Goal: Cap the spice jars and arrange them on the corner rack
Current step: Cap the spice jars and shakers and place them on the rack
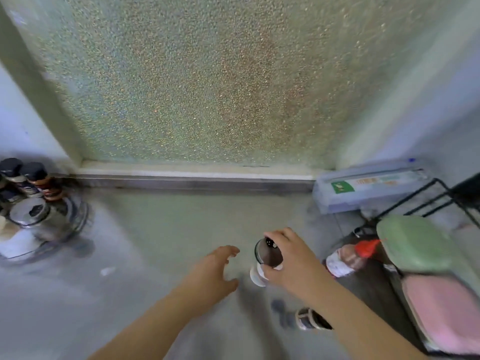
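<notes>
At the counter's middle, right hand point(291, 261): curled over a spice jar point(265, 258), fingers wrapped round its dark metal lid and glass shoulder, the jar's white base showing below the palm.
Left hand point(220, 268): spread and empty, fingers loosely arched, just beside the jar but apart from it.
Jar in hand: lid appears seated on top; blur hides whether it is fully closed.
Step in hand: likely the capping of this jar, or the start of its carry to the rack; the picture does not settle which.
Next move: calls for a steadying left hand if the lid needs pressing home, then a long carry leftward across the counter point(161, 229).
Corner rack point(75, 211): far left against the wall, well apart from the hands, already crowded with dark-capped jars point(31, 178).
Loose jar point(311, 319): lying on its side near the right forearm, probably still to be handled.
Red-capped bottle point(350, 255): lying at right, beside a black wire stand point(415, 201).
</notes>
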The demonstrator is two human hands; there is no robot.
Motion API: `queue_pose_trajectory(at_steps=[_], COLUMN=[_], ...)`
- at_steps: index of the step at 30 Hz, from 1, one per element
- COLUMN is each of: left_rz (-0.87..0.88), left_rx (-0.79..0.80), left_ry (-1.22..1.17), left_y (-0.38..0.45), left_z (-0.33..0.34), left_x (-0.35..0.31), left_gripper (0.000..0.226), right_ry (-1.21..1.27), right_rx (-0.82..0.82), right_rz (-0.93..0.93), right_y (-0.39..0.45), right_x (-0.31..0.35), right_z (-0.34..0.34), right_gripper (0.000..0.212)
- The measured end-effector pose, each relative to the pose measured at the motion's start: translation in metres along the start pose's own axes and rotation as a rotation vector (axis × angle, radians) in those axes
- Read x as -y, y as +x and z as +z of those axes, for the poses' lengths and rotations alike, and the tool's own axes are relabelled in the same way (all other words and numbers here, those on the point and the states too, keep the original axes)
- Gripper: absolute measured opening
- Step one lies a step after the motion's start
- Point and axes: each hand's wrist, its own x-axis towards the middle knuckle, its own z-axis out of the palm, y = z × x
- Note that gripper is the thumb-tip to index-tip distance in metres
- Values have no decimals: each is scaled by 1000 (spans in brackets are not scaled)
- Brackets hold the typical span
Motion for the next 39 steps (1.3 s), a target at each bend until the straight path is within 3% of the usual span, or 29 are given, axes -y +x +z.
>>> queue_pose_trajectory(at_steps=[6, 13, 19, 25, 31, 36, 39], left_rz=[-64, -49, 19, 168, 209, 314, 382], left_rx=[51, -44, -114, -221, -357, -522, -602], left_ry=[-124, -334, -330, -184, -45, 162, 262], left_y=[30, 35, 17, -16, -51, -75, -82], left_z=[54, 79, 65, 12, -35, -62, -75], left_x=[-12, -12, -22, -43, -55, -55, -54], left_gripper=[74, 54, 53, 54, 62, 65, 65], right_ry=[61, 119, 166, 152, 175, 145, 297], right_rx=[29, 56, 83, 214, 268, 193, 308], right_rz=[26, -16, -144, -299, -353, -220, -59], right_y=[-24, -32, -22, -12, -8, -7, -9], right_x=[-46, -68, -56, -16, 35, 80, 100], right_z=[-13, -12, -23, -56, -76, -85, -81], right_gripper=[59, 60, 60, 59, 53, 27, 46])
